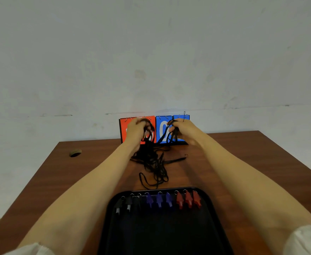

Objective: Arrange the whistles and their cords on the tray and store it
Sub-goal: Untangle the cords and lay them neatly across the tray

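Nine whistles are laid in a row along the far edge of the tray: black at the left, blue in the middle, red at the right, each with a ring at its top. The cords are not yet on the tray; a black tangle is heaped on the tabletop between the tray and a flip scoreboard standing at the far edge. Strands are lifted from the heap by both hands. The left hand is curled closed around a bunch of strands; the right hand is partly closed, with a few strands pinched in the fingers. The step in hand is judged to be the untangling of the cords. Next, a single cord must be drawn free of the knot and laid on the tray; storage remains to be done.
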{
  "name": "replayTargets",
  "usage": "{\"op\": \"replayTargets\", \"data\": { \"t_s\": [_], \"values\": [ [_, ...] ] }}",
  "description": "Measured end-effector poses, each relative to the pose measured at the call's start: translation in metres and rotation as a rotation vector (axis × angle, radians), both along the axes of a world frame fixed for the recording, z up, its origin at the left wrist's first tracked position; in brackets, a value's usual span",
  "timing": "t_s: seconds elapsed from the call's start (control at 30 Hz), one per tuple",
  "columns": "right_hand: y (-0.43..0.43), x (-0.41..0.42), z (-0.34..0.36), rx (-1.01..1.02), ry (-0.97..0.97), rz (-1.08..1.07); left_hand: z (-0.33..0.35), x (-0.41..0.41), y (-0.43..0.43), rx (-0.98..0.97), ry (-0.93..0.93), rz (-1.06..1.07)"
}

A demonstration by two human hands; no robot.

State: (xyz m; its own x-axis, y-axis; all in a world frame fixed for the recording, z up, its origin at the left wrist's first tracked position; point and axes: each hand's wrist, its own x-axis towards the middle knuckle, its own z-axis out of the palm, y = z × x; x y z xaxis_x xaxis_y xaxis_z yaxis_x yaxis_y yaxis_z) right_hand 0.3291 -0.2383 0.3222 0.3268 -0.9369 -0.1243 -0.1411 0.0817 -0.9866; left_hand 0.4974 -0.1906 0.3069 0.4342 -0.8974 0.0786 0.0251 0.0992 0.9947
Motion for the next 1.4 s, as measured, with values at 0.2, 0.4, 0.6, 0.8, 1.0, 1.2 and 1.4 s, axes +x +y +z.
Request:
{"op": "replayTargets", "data": {
  "t_s": [0.2,0.4,0.6,0.8,1.0,1.2,1.4],
  "values": [
    [-0.003,0.005,0.007,-0.087,0.003,-0.09,-0.018,0.008,-0.017,0.201,-0.327,0.039],
    [-0.01,-0.001,-0.004,-0.064,0.186,-0.078,-0.009,0.006,0.003,0.236,-0.164,-0.222],
    [-0.003,0.0,-0.023,-0.155,0.524,0.082,0.045,-0.004,0.0,-0.376,0.466,-0.206],
    [0.006,-0.001,-0.04,0.009,0.736,0.099,0.048,0.001,0.008,-0.366,0.637,-0.27],
    [-0.014,-0.018,-0.062,0.006,0.363,-0.249,0.025,0.01,0.005,-0.001,0.372,-0.157],
    [-0.018,-0.024,-0.04,-0.176,0.064,-0.427,-0.003,0.028,0.005,0.486,-1.191,-0.243],
    [-0.02,-0.018,-0.027,-0.194,0.036,-0.471,-0.011,0.021,0.012,0.187,-0.739,-0.211]
  ]
}}
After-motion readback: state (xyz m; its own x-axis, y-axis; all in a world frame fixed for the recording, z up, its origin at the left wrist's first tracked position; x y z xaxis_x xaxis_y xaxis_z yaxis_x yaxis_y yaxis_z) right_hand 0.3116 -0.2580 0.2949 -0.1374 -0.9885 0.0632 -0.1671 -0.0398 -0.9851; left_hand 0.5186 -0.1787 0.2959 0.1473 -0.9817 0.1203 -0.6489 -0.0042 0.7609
